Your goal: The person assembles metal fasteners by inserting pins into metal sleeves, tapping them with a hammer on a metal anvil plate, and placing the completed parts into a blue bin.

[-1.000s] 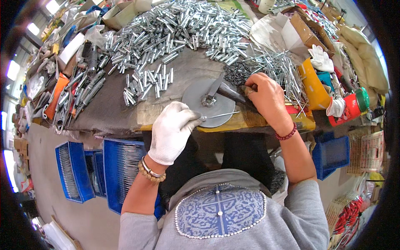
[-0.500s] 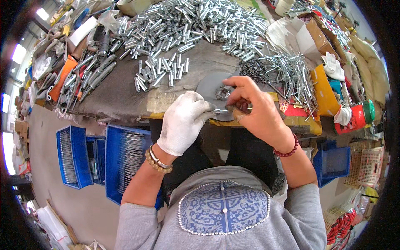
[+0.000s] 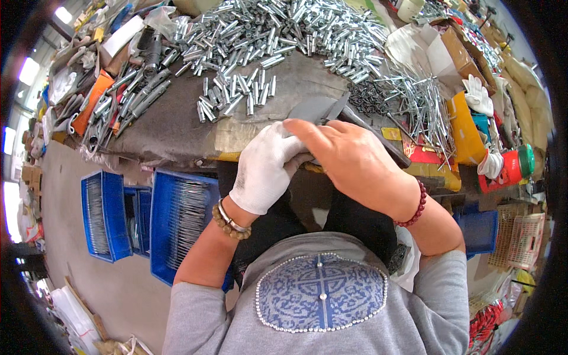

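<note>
My left hand (image 3: 263,168), in a white glove, is closed at the table's near edge. Its fingertips are partly covered, so what it pinches is hidden. My bare right hand (image 3: 361,157) reaches across, index finger and thumb against the left fingers. Along its far side runs a hammer (image 3: 378,137) with a dark handle and grey metal head, seemingly gripped by the curled fingers. Just beyond both hands lies a smooth grey round plate (image 3: 309,109), partly covered. A small group of shiny metal sleeves (image 3: 236,93) stands and lies farther left.
A large heap of sleeves (image 3: 284,29) fills the far table. Dark screws (image 3: 373,100) and long thin rods (image 3: 420,109) lie right, near a red-and-green jar (image 3: 510,168). Blue bins (image 3: 160,231) hold rods below left. Tools (image 3: 142,97) crowd the left side.
My right hand has moved left onto the left fingers, and the hammer has come into view with it. The small metal piece seen at my left fingertips is now hidden.
</note>
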A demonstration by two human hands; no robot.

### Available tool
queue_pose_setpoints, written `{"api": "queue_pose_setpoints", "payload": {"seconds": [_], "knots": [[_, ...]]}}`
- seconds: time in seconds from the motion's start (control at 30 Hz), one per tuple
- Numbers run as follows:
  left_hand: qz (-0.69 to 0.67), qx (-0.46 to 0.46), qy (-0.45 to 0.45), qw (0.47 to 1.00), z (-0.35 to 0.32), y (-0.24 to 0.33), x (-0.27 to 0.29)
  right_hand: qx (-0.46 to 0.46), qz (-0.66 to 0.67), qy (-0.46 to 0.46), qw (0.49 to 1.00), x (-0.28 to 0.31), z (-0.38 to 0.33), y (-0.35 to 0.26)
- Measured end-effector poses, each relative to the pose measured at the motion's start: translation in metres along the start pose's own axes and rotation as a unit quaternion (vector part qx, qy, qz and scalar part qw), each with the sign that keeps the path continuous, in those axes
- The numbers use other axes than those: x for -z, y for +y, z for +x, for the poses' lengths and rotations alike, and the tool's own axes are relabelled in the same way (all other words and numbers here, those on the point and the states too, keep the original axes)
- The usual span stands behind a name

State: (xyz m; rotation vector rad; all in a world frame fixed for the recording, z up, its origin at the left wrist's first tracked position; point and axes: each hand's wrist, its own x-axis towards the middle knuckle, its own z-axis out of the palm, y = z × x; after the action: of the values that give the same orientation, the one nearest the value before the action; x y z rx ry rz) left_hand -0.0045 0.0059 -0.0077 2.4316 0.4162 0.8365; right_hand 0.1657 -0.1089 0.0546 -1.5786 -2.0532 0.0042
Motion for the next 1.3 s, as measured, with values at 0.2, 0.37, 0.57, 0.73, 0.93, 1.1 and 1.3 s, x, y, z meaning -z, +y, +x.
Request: {"api": "queue_pose_setpoints", "payload": {"seconds": [0.2,0.37,0.57,0.73,0.93,1.1,1.3], "knots": [[0.014,0.005,-0.007,1.000,-0.005,-0.005,0.001,0.027,-0.089,-0.016,0.996,-0.008,0.004,-0.007],[0.002,0.008,-0.010,1.000,-0.006,-0.010,0.000,-0.002,-0.117,-0.051,0.992,-0.006,0.009,-0.017],[-0.009,0.010,0.004,1.000,0.002,-0.004,-0.003,-0.040,0.012,-0.032,0.999,-0.006,-0.003,0.002],[0.000,0.015,-0.008,1.000,0.001,-0.001,-0.001,-0.112,0.147,0.006,0.983,0.003,-0.022,0.012],[-0.001,0.036,-0.009,0.999,0.000,0.001,-0.001,-0.230,-0.071,0.037,0.970,0.024,-0.050,0.029],[-0.001,0.035,-0.006,0.999,0.002,0.003,-0.001,-0.231,-0.138,0.013,0.963,0.012,-0.062,0.041],[-0.006,0.047,-0.004,0.999,0.002,0.002,-0.003,-0.215,-0.024,0.101,0.971,0.023,-0.071,0.020]]}}
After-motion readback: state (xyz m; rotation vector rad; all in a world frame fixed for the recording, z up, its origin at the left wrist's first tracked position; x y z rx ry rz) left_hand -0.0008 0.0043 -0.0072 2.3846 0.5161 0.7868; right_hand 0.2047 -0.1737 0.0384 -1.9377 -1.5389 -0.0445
